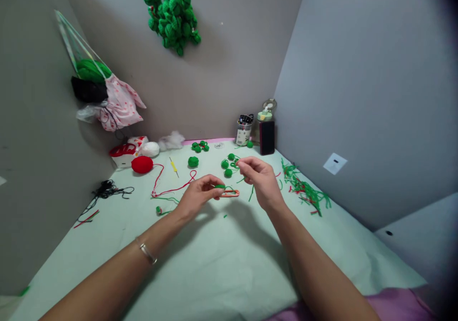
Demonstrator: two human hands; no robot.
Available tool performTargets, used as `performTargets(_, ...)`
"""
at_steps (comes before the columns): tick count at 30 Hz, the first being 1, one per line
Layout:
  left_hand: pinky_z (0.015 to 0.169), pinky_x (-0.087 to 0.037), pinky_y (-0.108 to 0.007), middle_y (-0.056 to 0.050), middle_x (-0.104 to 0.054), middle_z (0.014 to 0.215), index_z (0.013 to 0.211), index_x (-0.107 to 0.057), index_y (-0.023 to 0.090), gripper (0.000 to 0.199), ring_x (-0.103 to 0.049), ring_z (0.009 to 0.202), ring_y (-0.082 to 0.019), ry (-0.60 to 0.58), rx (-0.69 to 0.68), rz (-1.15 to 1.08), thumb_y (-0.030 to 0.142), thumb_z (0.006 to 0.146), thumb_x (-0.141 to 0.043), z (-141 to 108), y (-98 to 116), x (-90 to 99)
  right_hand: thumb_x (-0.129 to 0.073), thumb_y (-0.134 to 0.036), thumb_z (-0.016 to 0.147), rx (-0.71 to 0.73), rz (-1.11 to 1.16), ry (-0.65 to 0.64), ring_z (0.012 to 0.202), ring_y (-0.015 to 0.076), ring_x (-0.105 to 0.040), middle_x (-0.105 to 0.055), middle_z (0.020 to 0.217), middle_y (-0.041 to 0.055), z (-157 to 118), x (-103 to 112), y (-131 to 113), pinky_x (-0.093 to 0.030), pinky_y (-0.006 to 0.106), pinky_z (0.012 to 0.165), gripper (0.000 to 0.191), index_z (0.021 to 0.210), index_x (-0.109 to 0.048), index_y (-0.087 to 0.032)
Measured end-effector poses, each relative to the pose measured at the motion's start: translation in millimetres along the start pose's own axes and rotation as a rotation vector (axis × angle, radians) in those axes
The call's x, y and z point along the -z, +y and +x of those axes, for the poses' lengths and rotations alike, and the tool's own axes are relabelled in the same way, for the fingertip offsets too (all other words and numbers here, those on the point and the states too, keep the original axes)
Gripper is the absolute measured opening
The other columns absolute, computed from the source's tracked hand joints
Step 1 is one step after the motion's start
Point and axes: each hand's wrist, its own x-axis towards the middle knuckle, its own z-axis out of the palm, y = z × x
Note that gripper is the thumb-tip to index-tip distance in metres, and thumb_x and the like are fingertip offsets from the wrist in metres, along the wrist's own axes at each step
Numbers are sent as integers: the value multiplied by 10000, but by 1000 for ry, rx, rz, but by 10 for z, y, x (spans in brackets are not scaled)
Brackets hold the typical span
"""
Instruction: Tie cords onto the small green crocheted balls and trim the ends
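My left hand (202,192) is closed over the middle of the table, pinching a small green yarn piece (220,186). Close by its fingertips lies a flat orange-red, loop-shaped tool (232,193); its left part is hidden by the hand. My right hand (258,175) is raised a little higher to the right, thumb and forefinger pressed together. What is in that pinch is too small to make out. Beyond it are several green yarn balls (228,172). Left of my left hand lies a small green and red piece (159,210) with a yarn tail.
A red yarn ball (142,164), a yellow-handled hook (173,166) and a green ball (193,161) lie toward the back. Black yarn (107,191) is at left, green and red scraps (307,192) at right. A can (244,134) and a phone (266,138) stand behind.
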Motion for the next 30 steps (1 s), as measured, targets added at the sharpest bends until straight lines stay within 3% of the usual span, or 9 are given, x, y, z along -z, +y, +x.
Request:
performTargets(5, 536, -415, -238, 59, -535, 601, 864, -625, 169, 220, -495, 507, -88, 56, 99, -91, 326, 748, -728, -361, -20, 182, -704, -334, 827, 143, -192, -330, 741, 146, -523, -588, 772, 19, -159, -127, -42, -415, 284, 647, 132, 785, -752, -219)
performTargets(8, 641, -486, -265, 29, -612, 685, 919, -640, 170, 242, -592, 602, -113, 60, 118, -174, 334, 767, -733, -460, -108, 215, -663, -321, 875, 185, -267, -441, 765, 156, -539, -577, 776, 25, -213, -164, -31, -434, 299, 668, 134, 866, -764, -233)
performTargets(11, 795, -509, -306, -10, -680, 794, 998, -660, 180, 255, -661, 745, -145, 35, 130, -219, 339, 805, -711, -510, -152, 230, -617, -303, 914, 238, -326, -483, 786, 157, -545, -575, 812, 31, -231, -174, -23, -450, 303, 684, 158, 956, -760, -251)
performTargets(14, 855, -510, -331, -31, -707, 834, 1045, -666, 194, 252, -677, 802, -160, 16, 123, -239, 348, 844, -672, -531, -148, 249, -588, -283, 933, 277, -369, -519, 787, 158, -542, -561, 815, 32, -242, -179, -29, -451, 297, 671, 176, 970, -759, -264)
performTargets(30, 813, -528, -313, -17, -678, 761, 997, -666, 167, 215, -674, 740, -149, 2, 105, -200, 342, 887, -607, -553, -104, 280, -533, -170, 951, 484, -653, -527, 809, 156, -530, -516, 852, 34, -220, -127, 31, -435, 292, 680, 217, 964, -732, -256)
